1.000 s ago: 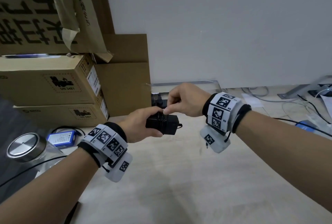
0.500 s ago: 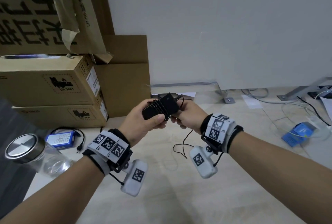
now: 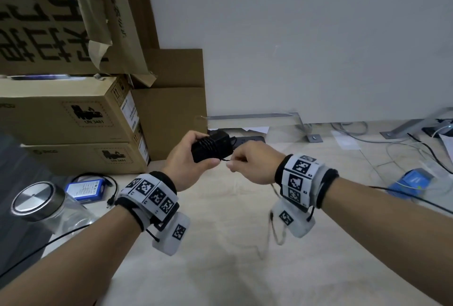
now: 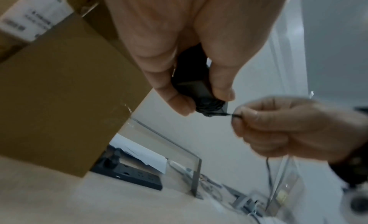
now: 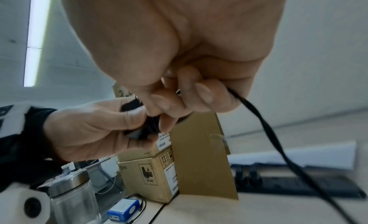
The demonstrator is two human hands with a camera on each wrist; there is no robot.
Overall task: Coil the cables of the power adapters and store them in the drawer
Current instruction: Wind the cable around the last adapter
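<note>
A black power adapter (image 3: 212, 147) with thin cable wound round its body is held above the table. My left hand (image 3: 188, 161) grips the adapter (image 4: 196, 87) between thumb and fingers. Just to its right, my right hand (image 3: 247, 163) pinches the thin black cable (image 4: 231, 115) where it leaves the windings. In the right wrist view the loose cable (image 5: 274, 142) trails from my right hand (image 5: 179, 93) down toward the table. No drawer is in view.
Stacked cardboard boxes (image 3: 73, 119) stand at the left, a glass jar with a metal lid (image 3: 36, 201) and a blue battery pack (image 3: 85, 189) in front of them. A black power strip (image 3: 250, 138) lies by the wall. Loose cables and a blue item (image 3: 411, 182) lie at the right.
Both hands rose from the table with the adapter, then moved slightly right. The hanging loop of cable seen half a second ago has shortened; the right hand now pinches it close to the adapter.
</note>
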